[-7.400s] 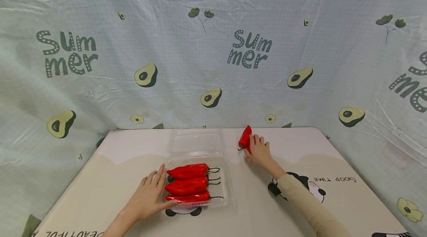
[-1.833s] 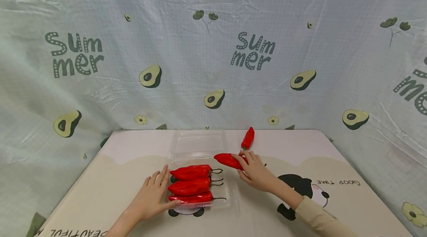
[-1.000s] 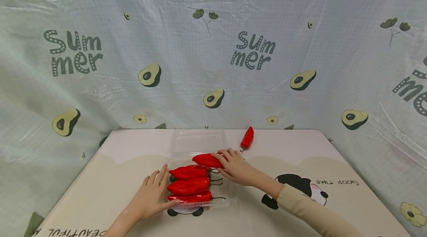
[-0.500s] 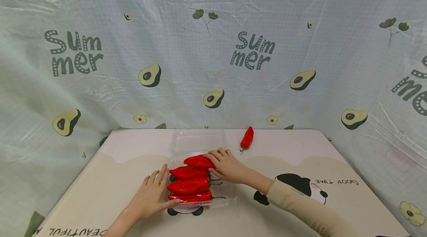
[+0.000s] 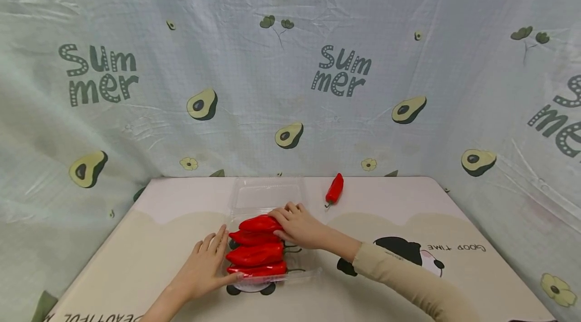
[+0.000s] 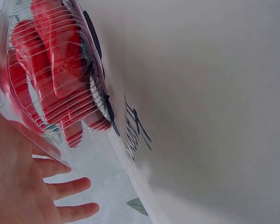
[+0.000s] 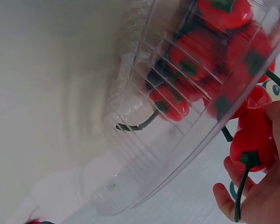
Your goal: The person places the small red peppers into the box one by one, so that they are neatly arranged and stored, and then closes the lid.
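In the head view a clear plastic clamshell box [image 5: 310,261] stands with its lid folded back, holding several red peppers [image 5: 255,254] in rows. My right hand [image 5: 301,227] grips another red pepper [image 5: 259,223] by its stem end, over the back row. In the right wrist view this held pepper [image 7: 254,135] hangs above the box rim, its green stem pointing down in the picture. My left hand [image 5: 204,264] rests against the left side of the box, fingers straight and thumb at the front corner. The left wrist view shows its fingers [image 6: 70,188] spread beside the box wall [image 6: 81,107].
One loose red pepper [image 5: 335,190] lies at the back of the table, right of the open lid [image 5: 268,195]. The table cover [image 5: 390,286] carries panda prints and lettering. A printed curtain [image 5: 245,60] hangs behind and at both sides.
My right hand took one of the peppers at the back right, then carried it left and over the box's back row. The left hand has stayed at the box's side.
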`<state>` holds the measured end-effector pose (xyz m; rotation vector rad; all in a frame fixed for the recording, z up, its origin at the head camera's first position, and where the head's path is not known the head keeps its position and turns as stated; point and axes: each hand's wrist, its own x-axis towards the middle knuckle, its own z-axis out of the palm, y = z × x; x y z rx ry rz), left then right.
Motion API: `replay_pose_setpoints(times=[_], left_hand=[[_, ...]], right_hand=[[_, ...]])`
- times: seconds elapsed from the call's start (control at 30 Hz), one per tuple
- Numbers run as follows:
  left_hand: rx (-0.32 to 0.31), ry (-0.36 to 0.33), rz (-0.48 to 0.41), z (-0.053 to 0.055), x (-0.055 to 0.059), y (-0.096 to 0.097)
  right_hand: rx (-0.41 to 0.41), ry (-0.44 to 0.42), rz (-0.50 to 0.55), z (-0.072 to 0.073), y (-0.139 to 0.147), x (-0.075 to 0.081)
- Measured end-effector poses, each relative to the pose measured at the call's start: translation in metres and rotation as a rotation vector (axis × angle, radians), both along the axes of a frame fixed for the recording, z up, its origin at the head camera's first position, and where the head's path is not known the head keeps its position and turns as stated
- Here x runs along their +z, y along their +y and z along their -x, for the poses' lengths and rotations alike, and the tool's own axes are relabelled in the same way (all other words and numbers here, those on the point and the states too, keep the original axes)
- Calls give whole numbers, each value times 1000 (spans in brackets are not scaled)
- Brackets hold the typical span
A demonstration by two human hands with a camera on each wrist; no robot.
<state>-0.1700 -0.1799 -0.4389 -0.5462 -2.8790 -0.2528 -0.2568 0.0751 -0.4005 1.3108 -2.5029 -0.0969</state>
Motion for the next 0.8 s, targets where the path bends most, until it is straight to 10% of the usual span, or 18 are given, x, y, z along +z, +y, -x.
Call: replay_pose_setpoints(times=[0.8], left_hand=[[-8,23,6,1,0,-1]], right_hand=[[18,-2,-26,2,-9,2]])
